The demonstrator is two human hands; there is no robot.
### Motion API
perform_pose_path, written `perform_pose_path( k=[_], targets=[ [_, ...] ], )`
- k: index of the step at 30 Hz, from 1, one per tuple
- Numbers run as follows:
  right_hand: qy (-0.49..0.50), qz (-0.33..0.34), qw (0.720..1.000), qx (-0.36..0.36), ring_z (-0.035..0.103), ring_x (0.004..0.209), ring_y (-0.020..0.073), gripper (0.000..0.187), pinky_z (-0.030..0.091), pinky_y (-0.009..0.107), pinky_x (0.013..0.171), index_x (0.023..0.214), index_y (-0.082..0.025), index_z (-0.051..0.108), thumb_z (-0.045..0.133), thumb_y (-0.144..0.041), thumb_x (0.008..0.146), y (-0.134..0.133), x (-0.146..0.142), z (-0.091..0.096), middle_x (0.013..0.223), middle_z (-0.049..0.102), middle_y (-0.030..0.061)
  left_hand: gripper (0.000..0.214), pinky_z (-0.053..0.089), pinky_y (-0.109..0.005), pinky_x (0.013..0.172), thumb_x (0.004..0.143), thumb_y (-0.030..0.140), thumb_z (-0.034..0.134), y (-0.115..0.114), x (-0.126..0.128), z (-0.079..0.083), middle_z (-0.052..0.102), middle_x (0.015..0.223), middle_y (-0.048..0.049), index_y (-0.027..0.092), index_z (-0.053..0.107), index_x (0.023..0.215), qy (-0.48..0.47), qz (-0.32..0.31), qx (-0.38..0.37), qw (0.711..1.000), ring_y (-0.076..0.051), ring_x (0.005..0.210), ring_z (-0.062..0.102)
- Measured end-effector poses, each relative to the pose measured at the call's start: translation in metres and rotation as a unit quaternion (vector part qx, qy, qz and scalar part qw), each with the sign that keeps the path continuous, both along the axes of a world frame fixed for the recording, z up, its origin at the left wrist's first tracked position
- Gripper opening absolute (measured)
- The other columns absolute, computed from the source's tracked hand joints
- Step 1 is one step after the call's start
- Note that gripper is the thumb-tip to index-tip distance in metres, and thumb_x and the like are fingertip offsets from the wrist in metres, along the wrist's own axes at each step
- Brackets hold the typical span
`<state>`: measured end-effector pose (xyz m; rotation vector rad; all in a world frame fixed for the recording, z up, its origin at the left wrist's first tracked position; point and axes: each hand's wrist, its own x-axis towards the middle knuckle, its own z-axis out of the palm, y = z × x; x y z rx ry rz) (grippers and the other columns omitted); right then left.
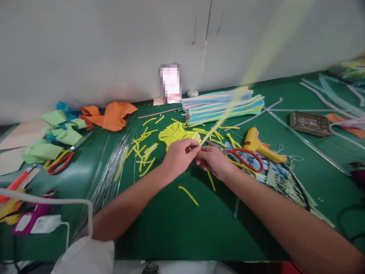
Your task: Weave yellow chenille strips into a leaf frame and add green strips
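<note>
My left hand (179, 156) and my right hand (213, 161) meet over the green table (176, 224), both pinched on the lower end of a long yellow-green straw (228, 114). The straw slants up to the right and is smeared by motion. Red-handled scissors (245, 158) lie against my right hand; whether the fingers grip them I cannot tell. A pile of short yellow straw pieces (176, 133) lies just beyond my hands, with more pieces scattered about.
A bundle of pastel straws (225, 106) lies at the back. A yellow glue gun (261, 146) sits to the right. Thin wires (111, 175), second scissors (61, 161), green and orange paper (114, 114) lie left. A small tray (309, 123) is at the far right.
</note>
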<state>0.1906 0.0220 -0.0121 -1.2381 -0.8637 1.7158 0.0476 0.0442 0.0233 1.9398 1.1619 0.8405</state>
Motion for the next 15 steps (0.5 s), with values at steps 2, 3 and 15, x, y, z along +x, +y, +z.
perform_pose_path(
  k=[2, 3, 15],
  targets=[
    [0.018, -0.008, 1.0, 0.016, 0.041, 0.033, 0.0054, 0.022, 0.023, 0.022, 0.034, 0.056, -0.015, 0.057, 0.071, -0.029, 0.065, -0.001, 0.0, -0.001, 0.048, 0.057, -0.001, 0.015, 0.048, -0.026, 0.069, 0.081, 0.023, 0.064, -0.002, -0.001, 0.003, 0.073, 0.086, -0.0041, 0.018, 0.073, 0.093, -0.033, 0.004, -0.018, 0.999, -0.013, 0.072, 0.063],
    [0.031, -0.018, 0.999, 0.023, 0.042, 0.034, 0.0053, 0.02, 0.024, 0.022, 0.035, 0.057, -0.015, 0.058, 0.071, -0.029, 0.065, -0.001, 0.001, -0.001, 0.049, 0.057, -0.0012, 0.018, 0.048, -0.025, 0.066, 0.081, 0.025, 0.065, -0.003, -0.003, 0.005, 0.072, 0.085, -0.0035, 0.018, 0.072, 0.096, -0.063, 0.015, -0.029, 0.997, -0.012, 0.068, 0.062],
    [0.105, -0.081, 0.991, 0.027, 0.039, 0.038, 0.0041, 0.019, 0.026, 0.022, 0.04, 0.072, -0.013, 0.069, 0.074, -0.031, 0.068, -0.004, 0.003, 0.005, 0.053, 0.055, -0.0034, 0.029, 0.028, -0.022, 0.038, 0.072, 0.042, 0.072, -0.008, 0.0, -0.028, 0.055, 0.051, 0.0021, 0.015, 0.064, 0.065, -0.266, 0.123, -0.27, 0.917, -0.007, 0.039, 0.043]
  ],
)
